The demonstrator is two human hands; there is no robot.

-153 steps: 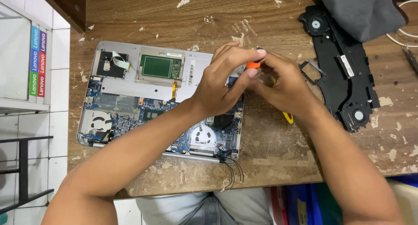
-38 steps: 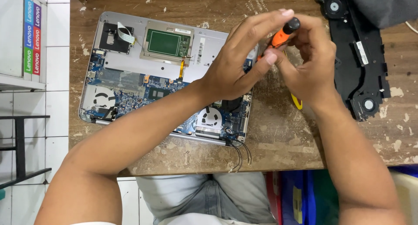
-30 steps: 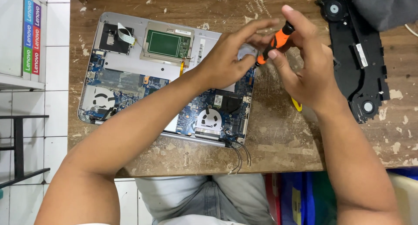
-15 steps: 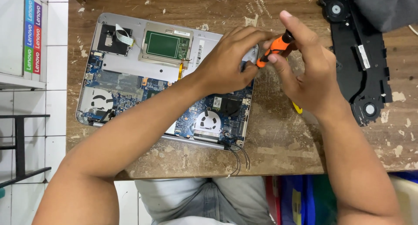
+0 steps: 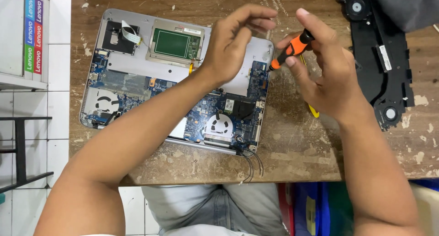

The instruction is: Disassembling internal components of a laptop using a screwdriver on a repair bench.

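An opened laptop base (image 5: pixel 137 64) lies on the worn wooden table (image 5: pixel 292 149), its blue circuit board (image 5: pixel 215 112) and two fans showing. My right hand (image 5: pixel 327 76) grips a small screwdriver with an orange and black handle (image 5: pixel 292 48), its tip pointing down-left toward the laptop's right edge. My left hand (image 5: pixel 238 37) hovers over the laptop's upper right part, fingers curled and loosely apart, holding nothing that I can see. My left forearm crosses the board diagonally and hides part of it.
A black plastic laptop cover (image 5: pixel 379 62) with round speaker parts lies at the right, partly under a grey cloth (image 5: pixel 407 7). A yellow tool (image 5: pixel 312 109) peeks out beneath my right hand. Loose black wires (image 5: pixel 251 163) hang at the table's front edge. A white shelf (image 5: pixel 18 39) stands left.
My left hand has let go of the screwdriver's tip area and lifted away to the left. The right hand keeps the screwdriver, now slightly higher and to the right.
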